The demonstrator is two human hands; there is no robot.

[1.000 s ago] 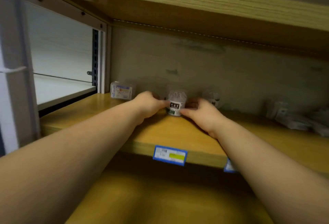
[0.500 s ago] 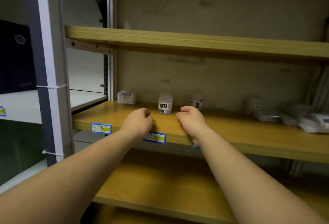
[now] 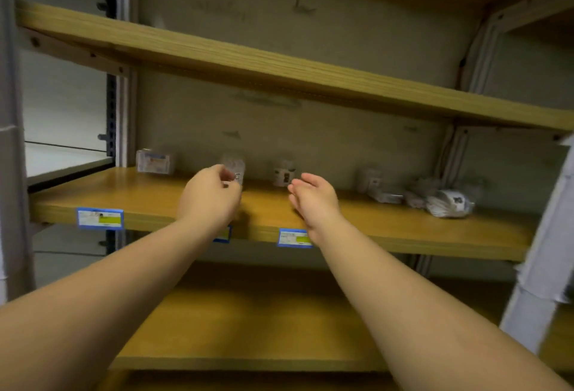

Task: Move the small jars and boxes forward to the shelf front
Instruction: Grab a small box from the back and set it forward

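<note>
**Head view: both hands raised at the middle shelf, jars and boxes at the back**

Head camera, from the left: a blue and yellow price label (image 3: pixel 99 218) sits on the front edge of the wooden shelf (image 3: pixel 149 198). At the back left of that shelf, against the wall, lies a small clear box (image 3: pixel 154 161). Next comes the left hand (image 3: pixel 211 196), its fingers curled inward in front of a small clear jar (image 3: pixel 233 168) that stands near the back; blur hides whether the fingertips touch or pinch the jar, so I cannot tell if it holds it. Right of it, a second small jar (image 3: pixel 283 173) with a dark label stands upright near the back wall. The right hand (image 3: pixel 313 198) is just beside that jar, fingers straight and relaxed, held close together, gripping nothing. Below the right wrist, another price label (image 3: pixel 293 237) hangs on the shelf edge. Further right, a white box (image 3: pixel 369 180) stands at the back, and beyond it lie some pale wrapped packets (image 3: pixel 447 201), blurred.
</note>
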